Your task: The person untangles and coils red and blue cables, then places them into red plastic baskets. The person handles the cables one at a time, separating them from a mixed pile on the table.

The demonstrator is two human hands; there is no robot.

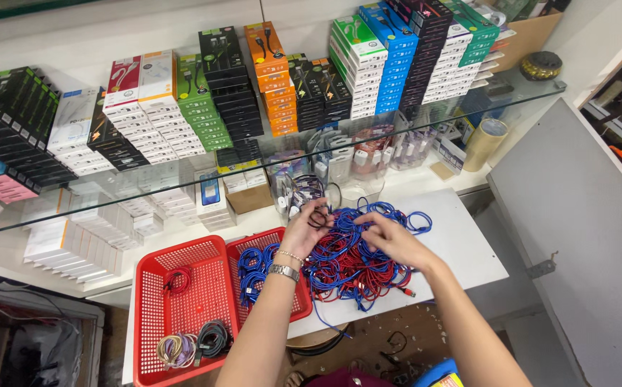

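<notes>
The left hand [305, 228], wearing a metal watch and a bead bracelet at the wrist, pinches a dark coiled cable [318, 217] between thumb and fingers; the small loop lies roughly flat, with no clear long axis. The right hand [391, 240] rests with fingers curled down into the tangled pile of blue and red cables [354, 269], pinching a blue strand. The pile sprawls across the white table [461, 244], its spread running left to right. Beside it, a small red basket [298, 304] holds blue cables. A larger red basket [182, 315] contains a few coiled cables. Stacked boxes [218, 93] fill the glass shelf [533, 89] behind.
</notes>
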